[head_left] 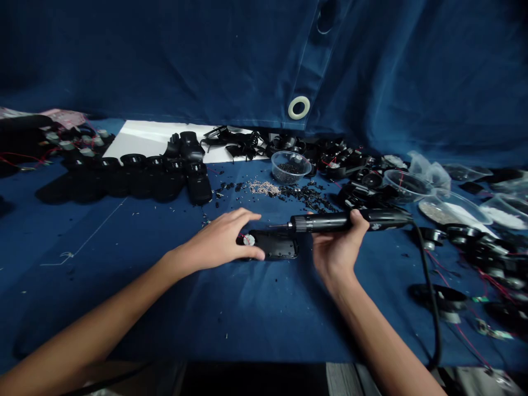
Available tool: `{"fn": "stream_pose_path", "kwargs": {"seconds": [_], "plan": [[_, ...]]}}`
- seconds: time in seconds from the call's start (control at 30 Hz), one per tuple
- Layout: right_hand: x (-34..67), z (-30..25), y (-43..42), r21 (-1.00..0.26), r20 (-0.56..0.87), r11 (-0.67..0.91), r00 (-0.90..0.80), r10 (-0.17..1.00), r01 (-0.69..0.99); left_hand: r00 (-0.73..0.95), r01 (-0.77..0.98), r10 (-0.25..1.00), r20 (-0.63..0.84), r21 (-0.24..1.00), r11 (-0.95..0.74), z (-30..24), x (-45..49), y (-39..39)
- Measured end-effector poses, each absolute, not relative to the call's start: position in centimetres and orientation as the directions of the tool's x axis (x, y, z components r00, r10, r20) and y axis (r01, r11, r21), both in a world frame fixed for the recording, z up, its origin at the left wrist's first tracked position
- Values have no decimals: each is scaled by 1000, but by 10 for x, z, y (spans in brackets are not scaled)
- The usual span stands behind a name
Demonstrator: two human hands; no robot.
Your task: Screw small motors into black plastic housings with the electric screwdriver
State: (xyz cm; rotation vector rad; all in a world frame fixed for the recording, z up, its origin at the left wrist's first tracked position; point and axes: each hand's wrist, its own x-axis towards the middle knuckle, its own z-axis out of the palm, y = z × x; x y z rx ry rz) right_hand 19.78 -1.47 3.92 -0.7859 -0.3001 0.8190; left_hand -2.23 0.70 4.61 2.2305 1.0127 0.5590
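Forearms [111,314] nearest; left hand [220,239] loosely spread, no grip showing, at the casing [277,246], this side of the bowl [290,169]; right hand [336,250] wrapped round the driver [330,222]. That casing looks light, stiff, probably slick: take its long edges.

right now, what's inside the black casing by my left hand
The black casing shows a round, silvery, red-wired part; whatever your left hand covers can't be seen.

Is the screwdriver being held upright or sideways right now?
Sideways: the screwdriver runs nearly level across the view in the right hand, its tip pointing toward the left hand.
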Motion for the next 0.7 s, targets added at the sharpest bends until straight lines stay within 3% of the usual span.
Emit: {"fn": "stream_pose_path", "kwargs": {"seconds": [0.2,0.7], "plan": [[191,41,-21,-843,109,428,674,730,-327,677,551,734,43,632,-545,29,-29,4],[190,27,-19,-884,204,412,611,765,-221,690,540,721,63,618,-571,28,-27,4]]}}
